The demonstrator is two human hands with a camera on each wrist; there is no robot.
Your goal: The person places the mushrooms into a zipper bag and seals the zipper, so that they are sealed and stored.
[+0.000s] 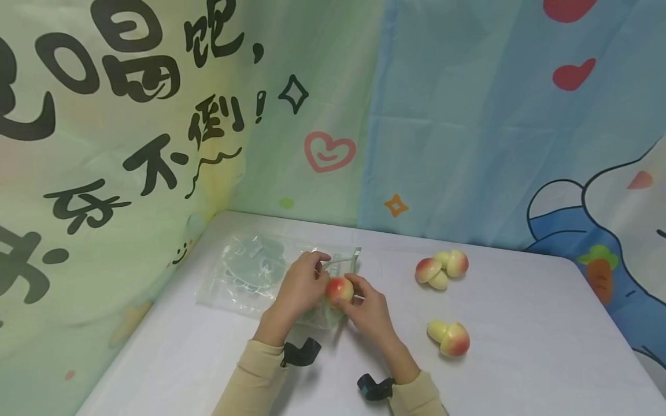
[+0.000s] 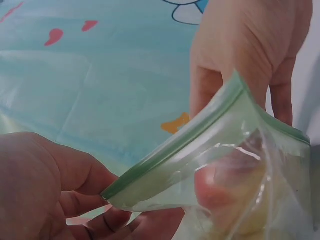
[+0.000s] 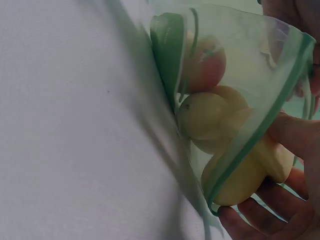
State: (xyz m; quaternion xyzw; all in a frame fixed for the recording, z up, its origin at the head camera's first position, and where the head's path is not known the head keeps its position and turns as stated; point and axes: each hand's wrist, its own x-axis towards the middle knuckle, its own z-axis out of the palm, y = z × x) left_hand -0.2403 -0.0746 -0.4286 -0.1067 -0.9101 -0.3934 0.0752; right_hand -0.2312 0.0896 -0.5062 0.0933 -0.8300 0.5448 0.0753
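Lying toward the back left corner of the white desk (image 1: 520, 346) is a clear bag (image 1: 255, 260), its green-edged mouth facing right. We see the left hand (image 1: 302, 283) with thumb and finger pinching the green rim (image 2: 160, 157). Through the plastic, we can make out pale, red-capped mushrooms (image 3: 205, 117) inside. At the bag's mouth, the right hand (image 1: 372, 309) has its thumb and fingers curled round the red-topped mushroom (image 1: 340, 289). Further right, near the desk's back edge, we find a left-hand mushroom (image 1: 429, 270) and a right-hand mushroom (image 1: 458, 263) touching. A single mushroom (image 1: 454, 340) lies on its side, farther from that edge and well in from the right edge.
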